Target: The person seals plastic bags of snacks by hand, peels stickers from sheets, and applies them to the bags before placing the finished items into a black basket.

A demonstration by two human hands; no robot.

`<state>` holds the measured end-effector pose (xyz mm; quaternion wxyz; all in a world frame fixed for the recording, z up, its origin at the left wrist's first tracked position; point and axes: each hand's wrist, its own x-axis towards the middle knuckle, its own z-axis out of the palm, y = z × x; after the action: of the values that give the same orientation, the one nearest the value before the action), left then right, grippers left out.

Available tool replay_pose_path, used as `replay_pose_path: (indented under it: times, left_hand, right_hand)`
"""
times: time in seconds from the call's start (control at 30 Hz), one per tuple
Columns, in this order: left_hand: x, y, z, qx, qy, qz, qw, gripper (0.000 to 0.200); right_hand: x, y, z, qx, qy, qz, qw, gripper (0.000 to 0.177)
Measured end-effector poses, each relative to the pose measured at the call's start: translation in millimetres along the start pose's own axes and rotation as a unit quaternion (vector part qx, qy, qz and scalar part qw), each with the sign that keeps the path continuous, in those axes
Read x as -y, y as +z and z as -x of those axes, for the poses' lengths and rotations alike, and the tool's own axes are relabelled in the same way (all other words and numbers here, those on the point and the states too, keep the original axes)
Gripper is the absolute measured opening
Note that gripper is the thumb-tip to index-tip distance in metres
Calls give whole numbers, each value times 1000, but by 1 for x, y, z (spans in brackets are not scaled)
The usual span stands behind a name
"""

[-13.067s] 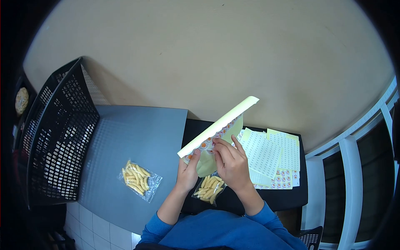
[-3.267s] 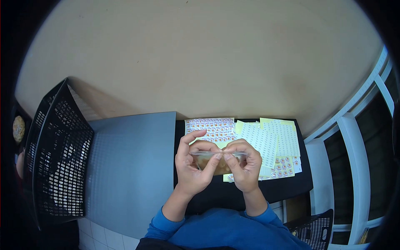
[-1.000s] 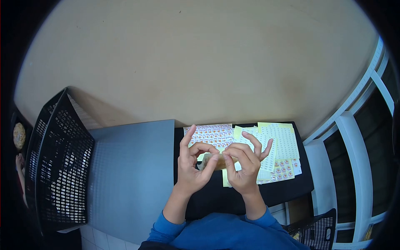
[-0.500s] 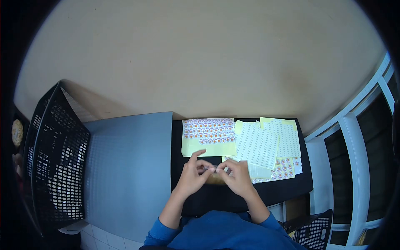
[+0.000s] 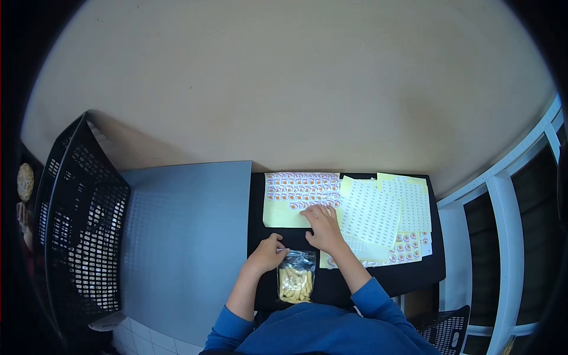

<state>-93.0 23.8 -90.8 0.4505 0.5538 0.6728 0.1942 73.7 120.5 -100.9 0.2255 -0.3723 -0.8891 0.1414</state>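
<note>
A clear zip bag (image 5: 296,278) of pale yellow, finger-shaped snack pieces lies on the black table, close to my body. My left hand (image 5: 267,255) pinches its upper left corner. Farther forward, my right hand (image 5: 324,229) rests over the lower part of a yellow-backed sheet of round orange-and-white stickers (image 5: 290,216). Its fingertips touch the sheet by the last row of stickers, with the thumb held apart. Whether a sticker is lifting under them I cannot make out.
Sheets of small printed labels (image 5: 370,213) overlap on the right, above more round stickers (image 5: 408,245). A grey panel (image 5: 183,236) adjoins the table on the left, beside a large black crate (image 5: 83,225). Another black basket (image 5: 447,331) stands low at the right.
My hands have parted from their pinch together over the bag. The right reached forward to the sticker sheet; the left moved to the bag's corner. The bag now shows fully.
</note>
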Motion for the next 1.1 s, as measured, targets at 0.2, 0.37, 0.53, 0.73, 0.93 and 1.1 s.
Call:
replay_pose_path:
  times: [0.2,0.37,0.53,0.73,0.93,1.1]
  left_hand:
    - [-3,6,0,-128,42,-75,988,55]
    - [-12,6,-16,-52,42,400,914,40]
    - [-60,-27,5,-60,106,709,695,71]
    - [-97,-46,43,72,431,649,622,69]
    - [-122,-51,64,-27,321,592,739,40]
    - [-133,-48,77,-77,304,573,757,41]
  right_hand:
    - [-7,8,-8,-113,-74,-47,990,28]
    - [17,-30,2,-323,-85,-83,939,16]
    - [36,-83,23,-375,-159,-97,908,17]
    - [49,-143,24,-405,-209,-67,888,10]
    - [71,-181,10,-315,-179,-61,930,17]
    - [97,-179,-10,-319,-207,-12,925,34]
